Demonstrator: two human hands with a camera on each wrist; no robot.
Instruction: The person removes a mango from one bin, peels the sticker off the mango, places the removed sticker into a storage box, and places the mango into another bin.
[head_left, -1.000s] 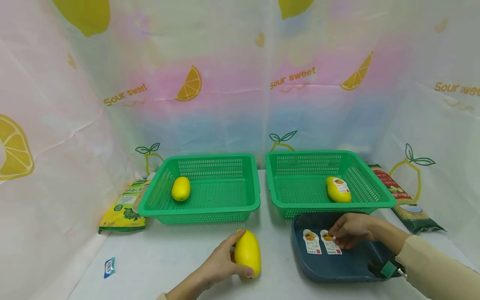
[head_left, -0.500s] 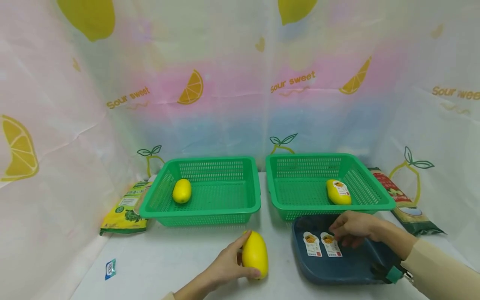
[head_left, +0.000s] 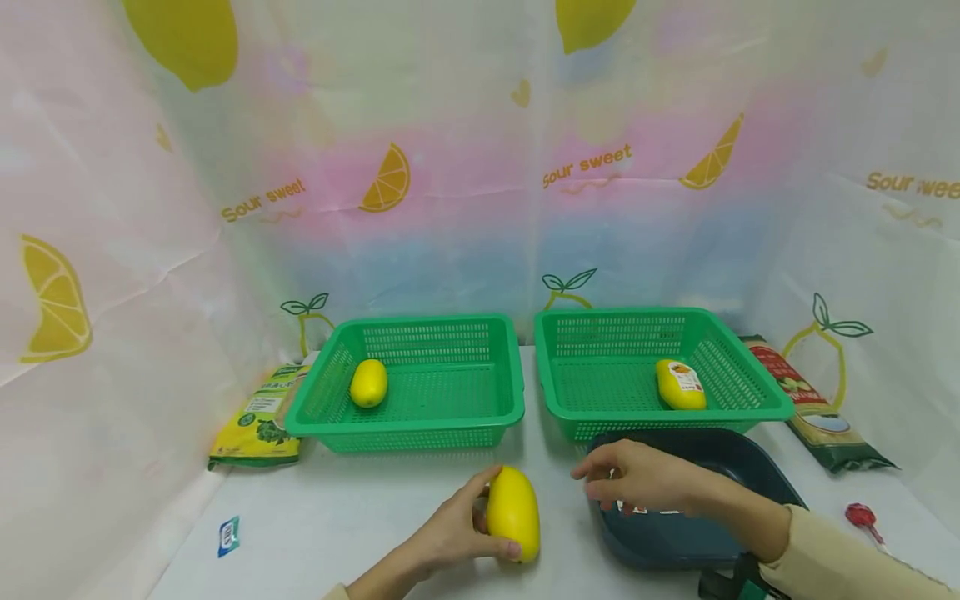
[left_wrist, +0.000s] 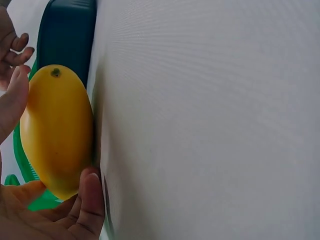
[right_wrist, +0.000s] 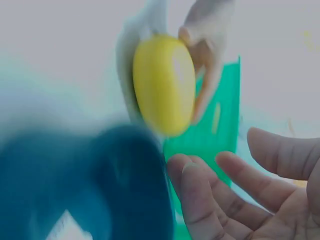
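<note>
My left hand (head_left: 453, 529) grips a smooth yellow mango (head_left: 513, 514) between thumb and fingers, low over the white table. In the left wrist view the mango (left_wrist: 57, 130) shows a small dark stem scar, with fingertips on its sides. My right hand (head_left: 645, 479) hangs over the left part of a dark blue tray (head_left: 757, 454), fingers loosely bent. Seen from the right wrist, that hand (right_wrist: 245, 195) holds nothing, and the mango (right_wrist: 165, 85) is in front of it. Beneath the hand, printed white labels (head_left: 624, 505) lie in the tray, mostly covered by it.
Behind stand two green baskets, the left one (head_left: 405, 422) with a mango (head_left: 369, 383) and the right one (head_left: 667, 414) with a labelled mango (head_left: 680, 385). Bags flank them, yellow (head_left: 258, 421) and red-green (head_left: 817, 408). A small packet (head_left: 228, 536) and a red lollipop (head_left: 860, 515) lie outward.
My right hand has moved left from the labels toward the tray's left rim, uncovering the lollipop at right. The left hand and its mango have shifted slightly right.
</note>
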